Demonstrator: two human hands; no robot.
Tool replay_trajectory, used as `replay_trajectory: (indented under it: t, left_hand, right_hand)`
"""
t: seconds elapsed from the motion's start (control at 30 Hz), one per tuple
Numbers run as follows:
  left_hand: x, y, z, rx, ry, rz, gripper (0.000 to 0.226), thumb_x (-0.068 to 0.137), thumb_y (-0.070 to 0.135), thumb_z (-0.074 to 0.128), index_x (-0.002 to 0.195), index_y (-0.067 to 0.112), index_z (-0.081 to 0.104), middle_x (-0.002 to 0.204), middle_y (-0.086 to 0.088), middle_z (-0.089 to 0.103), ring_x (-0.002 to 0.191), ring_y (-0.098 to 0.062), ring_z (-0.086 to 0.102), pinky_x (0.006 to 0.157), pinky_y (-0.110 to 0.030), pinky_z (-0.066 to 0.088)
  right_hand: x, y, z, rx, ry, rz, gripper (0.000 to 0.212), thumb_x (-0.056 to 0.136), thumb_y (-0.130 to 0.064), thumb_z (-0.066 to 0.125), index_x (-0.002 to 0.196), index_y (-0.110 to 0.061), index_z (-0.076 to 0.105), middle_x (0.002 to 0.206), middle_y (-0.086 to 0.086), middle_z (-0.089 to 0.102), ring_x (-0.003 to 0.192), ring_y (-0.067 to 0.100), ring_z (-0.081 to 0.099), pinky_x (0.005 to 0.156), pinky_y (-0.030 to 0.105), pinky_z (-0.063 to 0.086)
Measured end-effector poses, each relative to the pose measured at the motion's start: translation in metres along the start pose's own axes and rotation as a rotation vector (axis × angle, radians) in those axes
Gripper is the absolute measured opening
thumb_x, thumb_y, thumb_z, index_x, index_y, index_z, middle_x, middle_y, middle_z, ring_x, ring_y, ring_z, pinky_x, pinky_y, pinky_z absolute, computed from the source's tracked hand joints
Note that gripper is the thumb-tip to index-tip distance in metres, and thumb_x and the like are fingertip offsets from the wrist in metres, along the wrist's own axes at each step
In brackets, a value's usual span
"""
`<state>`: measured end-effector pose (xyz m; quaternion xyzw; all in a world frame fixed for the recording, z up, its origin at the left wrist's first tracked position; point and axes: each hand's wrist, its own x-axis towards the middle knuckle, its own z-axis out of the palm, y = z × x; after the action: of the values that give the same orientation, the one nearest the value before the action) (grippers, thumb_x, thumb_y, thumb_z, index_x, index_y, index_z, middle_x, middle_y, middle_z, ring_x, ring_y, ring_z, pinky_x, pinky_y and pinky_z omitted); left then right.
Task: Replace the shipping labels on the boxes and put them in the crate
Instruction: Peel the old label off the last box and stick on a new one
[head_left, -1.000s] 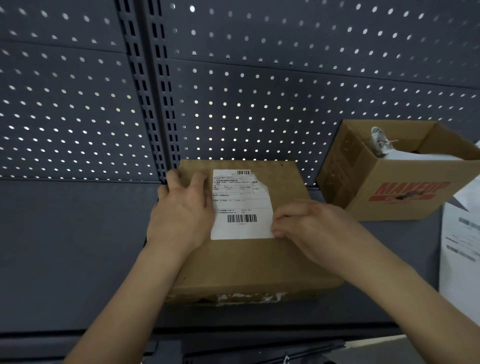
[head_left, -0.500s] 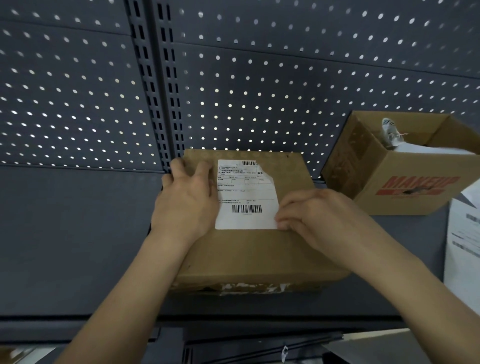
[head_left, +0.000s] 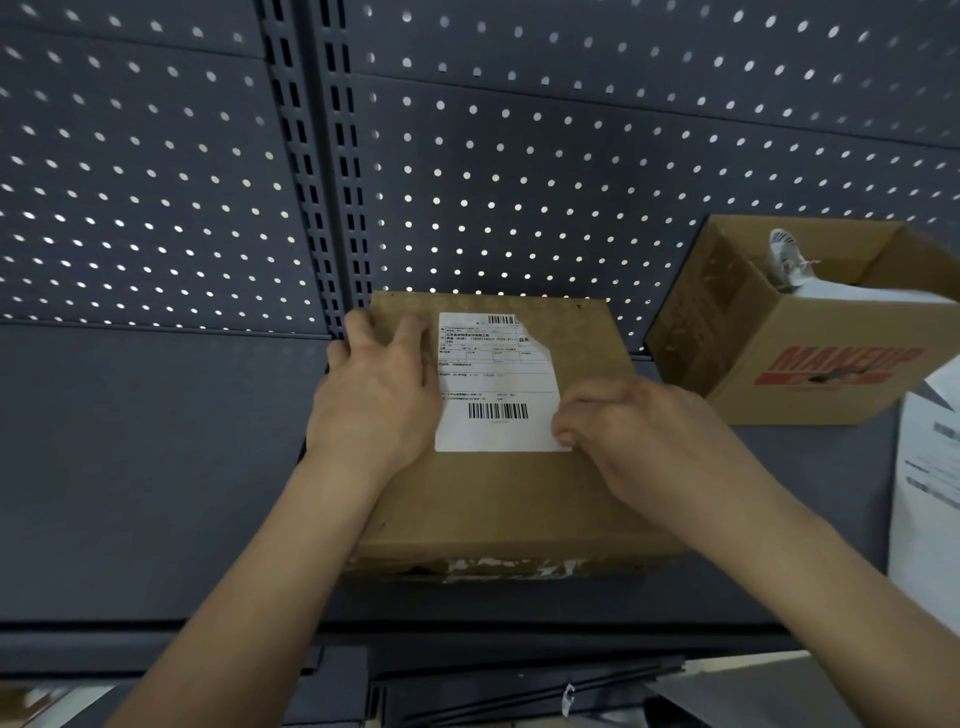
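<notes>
Removal of the shipping label (head_left: 496, 384) seems underway: left hand (head_left: 379, 395) presses flat on the cardboard box (head_left: 519, 499) at the back edge of the shelf (head_left: 156, 467), right hand (head_left: 639, 431) pinches the label's lower-right corner; next, probably a slow peel.

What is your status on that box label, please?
Left hand flat on the cardboard box. Right hand pinching the shipping label at its near right corner; far right corner torn away. Nothing in the way.
</notes>
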<state>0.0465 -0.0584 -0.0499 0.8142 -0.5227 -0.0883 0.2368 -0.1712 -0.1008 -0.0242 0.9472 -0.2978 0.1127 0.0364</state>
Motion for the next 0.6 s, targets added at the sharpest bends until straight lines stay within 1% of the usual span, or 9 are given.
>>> replay_trajectory:
  t: [0.07, 0.1, 0.13, 0.17, 0.2, 0.3, 0.4, 0.53, 0.6]
  left_hand:
    - [0.000, 0.000, 0.000, -0.004, -0.002, -0.002, 0.036, 0.102, 0.031, 0.037, 0.137, 0.024, 0.043, 0.143, -0.016, 0.029, 0.122, -0.043, 0.039, 0.091, -0.054, 0.042]
    - [0.000, 0.000, 0.000, -0.005, -0.003, -0.002, 0.037, 0.102, 0.031, 0.037, 0.137, 0.024, 0.043, 0.143, -0.016, 0.029, 0.123, -0.043, 0.039, 0.091, -0.054, 0.042]
    - [0.001, 0.000, -0.001, -0.004, -0.003, -0.003, 0.036, 0.102, 0.030, 0.037, 0.137, 0.024, 0.044, 0.142, -0.016, 0.029, 0.122, -0.043, 0.039, 0.091, -0.054, 0.042]
    - [0.001, 0.001, -0.001, -0.003, -0.001, -0.005, 0.036, 0.102, 0.030, 0.037, 0.136, 0.023, 0.044, 0.142, -0.016, 0.029, 0.122, -0.044, 0.039, 0.092, -0.054, 0.042]
    - [0.001, 0.000, -0.001, -0.002, 0.000, -0.007, 0.036, 0.102, 0.029, 0.037, 0.136, 0.023, 0.044, 0.142, -0.016, 0.029, 0.122, -0.044, 0.039, 0.092, -0.053, 0.041]
    - [0.001, 0.001, -0.001, -0.001, 0.001, -0.008, 0.036, 0.101, 0.029, 0.038, 0.136, 0.023, 0.043, 0.142, -0.016, 0.030, 0.123, -0.043, 0.039, 0.091, -0.053, 0.041]
    - [0.001, 0.001, 0.000, -0.004, -0.003, -0.008, 0.036, 0.101, 0.029, 0.038, 0.136, 0.024, 0.043, 0.143, -0.016, 0.029, 0.124, -0.043, 0.038, 0.091, -0.053, 0.041]
    - [0.001, 0.000, 0.000, -0.015, -0.004, -0.011, 0.037, 0.101, 0.029, 0.038, 0.137, 0.024, 0.043, 0.143, -0.015, 0.028, 0.125, -0.043, 0.037, 0.092, -0.053, 0.041]
    - [0.001, 0.000, -0.001, -0.019, -0.003, -0.011, 0.037, 0.101, 0.029, 0.038, 0.138, 0.024, 0.043, 0.143, -0.015, 0.028, 0.124, -0.042, 0.038, 0.091, -0.053, 0.041]
  right_hand:
    - [0.000, 0.004, -0.004, 0.070, -0.035, -0.027, 0.021, 0.071, 0.000, 0.077, 0.075, -0.020, 0.071, 0.085, -0.010, 0.067, 0.067, 0.015, 0.064, 0.050, 0.027, 0.049]
    - [0.000, 0.007, -0.007, 0.123, -0.059, -0.031, 0.012, 0.079, -0.008, 0.071, 0.078, -0.020, 0.073, 0.088, -0.012, 0.068, 0.071, 0.014, 0.065, 0.056, 0.032, 0.054]
    - [0.000, 0.010, -0.009, 0.157, -0.078, -0.021, 0.011, 0.084, -0.017, 0.065, 0.080, -0.021, 0.075, 0.091, -0.014, 0.068, 0.074, 0.012, 0.065, 0.061, 0.035, 0.056]
    - [0.000, 0.010, -0.011, 0.185, -0.089, -0.011, 0.017, 0.086, -0.023, 0.060, 0.081, -0.021, 0.076, 0.092, -0.015, 0.068, 0.076, 0.011, 0.066, 0.064, 0.036, 0.057]
    - [0.000, 0.009, -0.012, 0.186, -0.095, -0.012, 0.019, 0.087, -0.025, 0.059, 0.080, -0.022, 0.076, 0.091, -0.015, 0.068, 0.076, 0.010, 0.066, 0.065, 0.035, 0.057]
    - [0.004, 0.004, -0.014, 0.163, -0.116, 0.016, 0.011, 0.089, -0.018, 0.067, 0.083, -0.021, 0.076, 0.091, -0.013, 0.069, 0.079, 0.013, 0.065, 0.065, 0.037, 0.056]
    - [0.009, -0.001, -0.012, 0.065, -0.145, 0.040, 0.016, 0.088, -0.009, 0.065, 0.082, -0.022, 0.073, 0.092, -0.010, 0.067, 0.078, 0.016, 0.062, 0.062, 0.031, 0.050]
    - [0.006, -0.005, -0.006, -0.055, -0.077, 0.025, 0.031, 0.062, 0.006, 0.078, 0.066, -0.023, 0.067, 0.075, -0.007, 0.064, 0.055, 0.018, 0.059, 0.042, 0.024, 0.036]
    - [0.006, -0.005, -0.006, -0.048, -0.056, 0.019, 0.035, 0.059, 0.007, 0.079, 0.065, -0.024, 0.066, 0.073, -0.008, 0.064, 0.052, 0.019, 0.058, 0.040, 0.023, 0.037]
